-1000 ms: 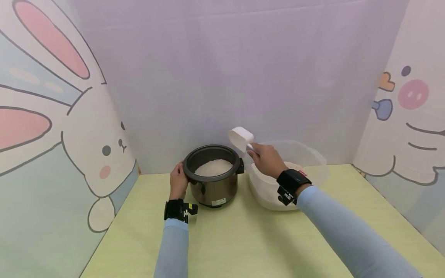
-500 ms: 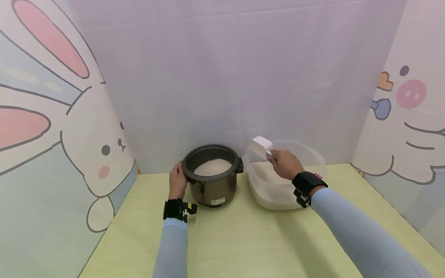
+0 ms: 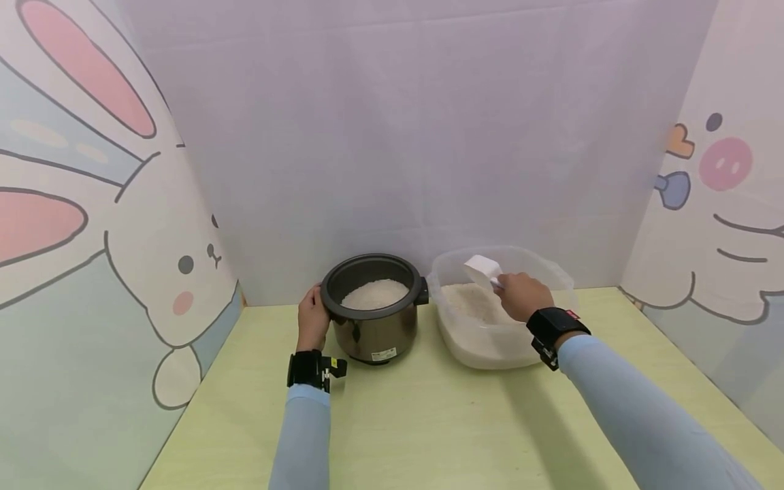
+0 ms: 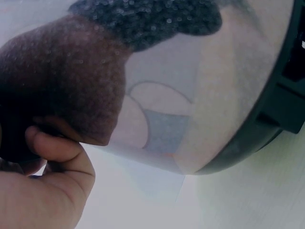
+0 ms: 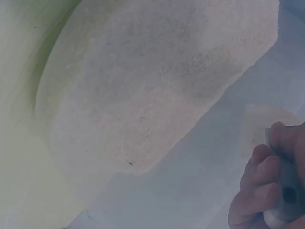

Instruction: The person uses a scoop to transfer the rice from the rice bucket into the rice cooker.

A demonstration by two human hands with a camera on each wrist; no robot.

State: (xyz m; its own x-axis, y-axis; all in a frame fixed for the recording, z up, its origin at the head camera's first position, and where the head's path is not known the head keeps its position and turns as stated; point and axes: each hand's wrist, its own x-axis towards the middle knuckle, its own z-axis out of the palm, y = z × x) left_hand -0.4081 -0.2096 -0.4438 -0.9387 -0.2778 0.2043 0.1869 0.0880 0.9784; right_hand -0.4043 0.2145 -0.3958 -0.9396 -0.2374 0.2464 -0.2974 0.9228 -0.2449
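Note:
A dark, glossy rice cooker (image 3: 367, 333) stands lidless on the table, white rice (image 3: 375, 295) inside its pot. At its left side my left hand (image 3: 313, 320) grips the black side handle (image 4: 14, 138), thumb and fingers curled round it in the left wrist view. To the right sits a translucent plastic container (image 3: 478, 355) with more rice (image 5: 143, 105) in it. Over that container my right hand (image 3: 523, 297) holds a white scoop (image 3: 481, 267) by its handle. In the right wrist view the fingers (image 5: 259, 191) wrap the handle, and most of the scoop's cup is hidden.
The pale green table (image 3: 422, 422) extends in front of both vessels. A plain cloth backdrop (image 3: 392, 136) rises close behind them. Side panels carry a cartoon rabbit (image 3: 165, 272) on the left and a pink-nosed figure (image 3: 725, 163) on the right.
My right hand has carried the scoop rightward and down, from beside the rice cooker's rim to over the container. The left hand stays on the cooker's handle.

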